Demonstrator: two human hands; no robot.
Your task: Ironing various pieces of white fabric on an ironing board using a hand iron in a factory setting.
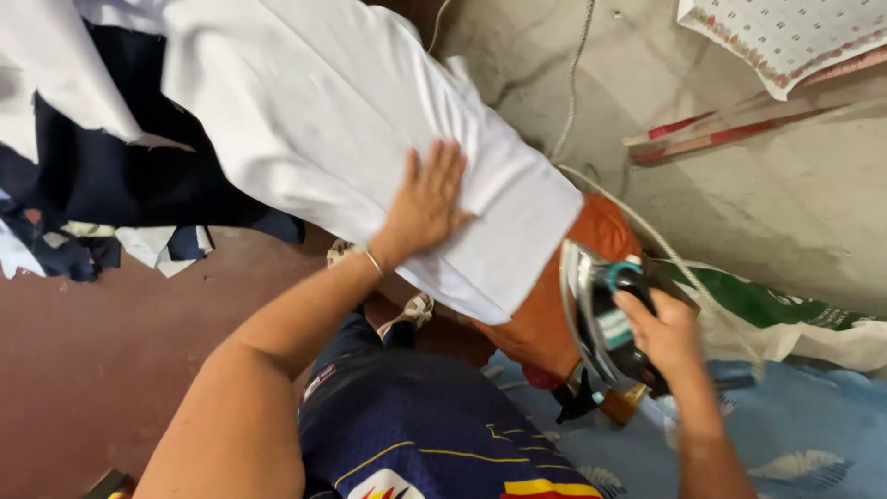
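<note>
A white garment (314, 111) lies spread over an ironing board with an orange cover (545, 314). My left hand (427, 199) rests flat on the white cloth near its lower edge, fingers apart, a thin bracelet on the wrist. My right hand (667, 333) grips the dark handle of a clothes iron (596, 310), which stands tilted up at the end of the board, its metal sole facing the cloth. A pale cord (647, 231) runs up from the iron toward the wall.
Dark blue and white clothes (102, 185) hang or lie piled at the left above a red-brown floor (102, 351). A grey wall (785, 194) with a paper sheet (785, 32) is at the right. A green and white sack (785, 319) and light blue patterned fabric (804, 444) lie below.
</note>
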